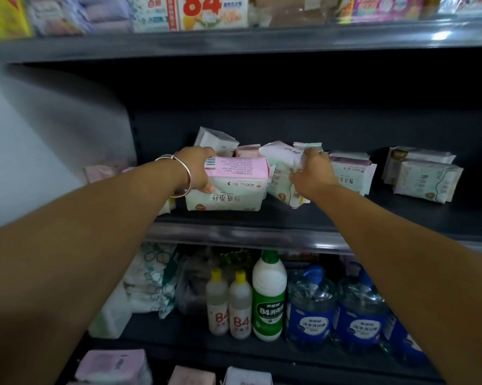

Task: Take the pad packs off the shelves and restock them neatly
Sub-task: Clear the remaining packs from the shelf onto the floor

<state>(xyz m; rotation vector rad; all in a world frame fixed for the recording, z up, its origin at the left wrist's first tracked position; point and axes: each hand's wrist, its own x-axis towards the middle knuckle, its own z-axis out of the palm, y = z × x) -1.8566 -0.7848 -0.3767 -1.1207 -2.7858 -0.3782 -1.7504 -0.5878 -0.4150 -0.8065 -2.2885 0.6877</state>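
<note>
Pink-topped pad pack: held on the middle shelf, long axis running left to right, print upside down, gripped at its left end by the left hand. Beneath it one pale pack is laid flat. A tilted white-green pack is clutched by the right hand. Two stacked packs are set well apart at right. Below, two small bottles, one green-labelled bottle and two blue jugs are stood.

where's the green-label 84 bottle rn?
Head view: the green-label 84 bottle stands upright on the shelf below the pad shelf, lower centre, between two small yellow-capped bottles on its left and the blue-label jugs on its right.
</note>
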